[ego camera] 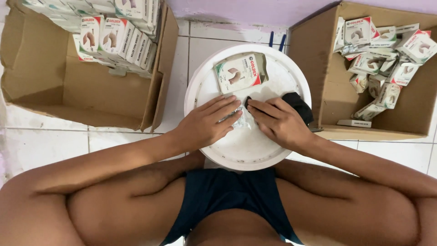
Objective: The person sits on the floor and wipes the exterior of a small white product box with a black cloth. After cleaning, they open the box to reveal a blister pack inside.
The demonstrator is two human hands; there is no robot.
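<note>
1. head view: the person is sitting on the tiled floor (pixel 114 141) with a round white lid (pixel 273 150) serving as the surface between the knees.
2. the left hand (pixel 207 123) is lying flat, fingers stretched out and pressing down on a clear plastic bag (pixel 241 119) at the middle of the lid; it is not clenched.
3. the right hand (pixel 280 122) is also pressing down just right of the bag, its fingertips touching a black cloth item (pixel 298 104) that is sticking out from under the hand toward the right rim.
4. a small printed box (pixel 239 73), white with red and green corners, is lying flat on the far part of the lid, just beyond both hands and apart from them.
5. a cardboard carton (pixel 50 86) at far left is holding neat rows of the same boxes along its far side.
6. another cardboard carton (pixel 327 114) at far right is holding a loose heap of such boxes.
</note>
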